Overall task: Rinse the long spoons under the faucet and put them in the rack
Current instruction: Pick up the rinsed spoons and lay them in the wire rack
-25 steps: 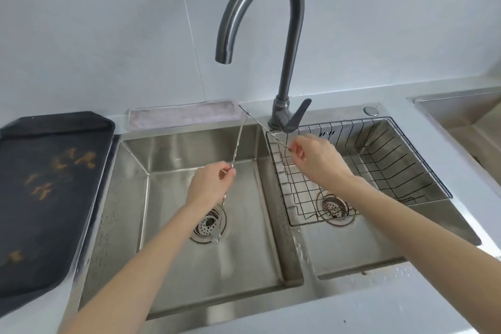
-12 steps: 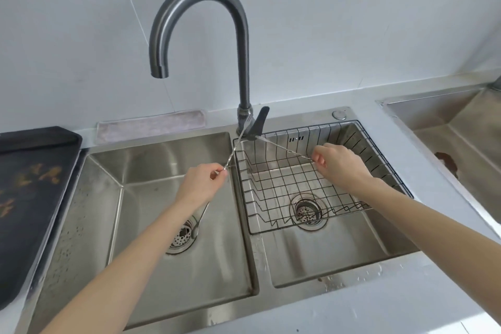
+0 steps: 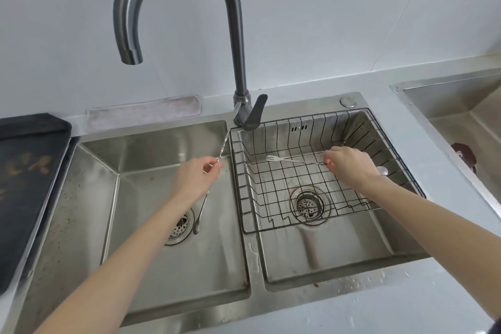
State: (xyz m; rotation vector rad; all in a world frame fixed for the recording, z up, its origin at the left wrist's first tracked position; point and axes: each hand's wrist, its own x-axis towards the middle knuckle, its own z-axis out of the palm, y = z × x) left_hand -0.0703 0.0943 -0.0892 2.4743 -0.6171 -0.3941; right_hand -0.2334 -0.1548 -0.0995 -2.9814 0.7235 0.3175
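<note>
My left hand (image 3: 195,179) pinches a long twisted steel spoon (image 3: 200,214) at mid-handle over the left basin (image 3: 130,171). Its bowl hangs down near the drain and its other end points up toward the faucet base. My right hand (image 3: 349,168) holds a second long spoon (image 3: 292,160) with a forked end, level over the black wire rack (image 3: 271,187) in the right basin. Its spoon bowl shows just right of my wrist. The grey gooseneck faucet (image 3: 233,35) has its spout over the left basin, and no water runs.
The faucet lever (image 3: 253,116) sits between the basins. A grey cloth (image 3: 143,112) lies behind the left basin and a black tray (image 3: 24,184) at the left. Another steel sink (image 3: 466,127) is at the right. Water drops lie on the front counter.
My right hand has carried the forked spoon rightward and down, from beside the faucet to over the rack. My left hand still holds its spoon over the left basin. The view has shifted right.
</note>
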